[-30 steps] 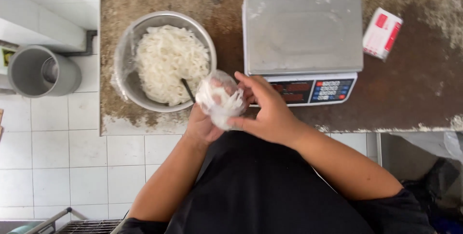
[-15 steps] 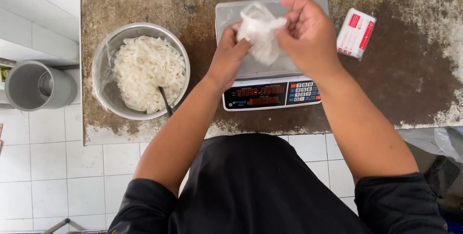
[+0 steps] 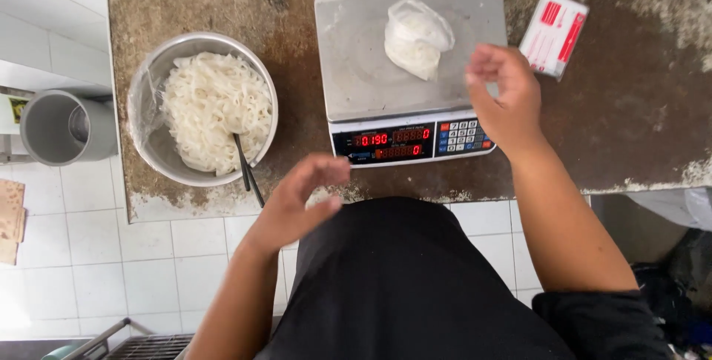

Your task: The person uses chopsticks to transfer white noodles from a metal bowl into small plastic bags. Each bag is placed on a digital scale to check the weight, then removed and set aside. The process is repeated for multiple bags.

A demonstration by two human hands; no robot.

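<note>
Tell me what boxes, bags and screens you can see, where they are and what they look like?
Scale screen: front of the scale, near the counter edge; a dark strip with glowing red digits.
Keypad: right of the screen; small blue and white buttons.
Small box: on the counter right of the scale; flat, white with red patches.
Bag of noodles: on the scale's metal plate; clear plastic, white inside.

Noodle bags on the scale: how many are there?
1. A single clear bag of white noodles lies on the scale's steel platform, toward its far right side. Nothing suggests another hidden.
</note>
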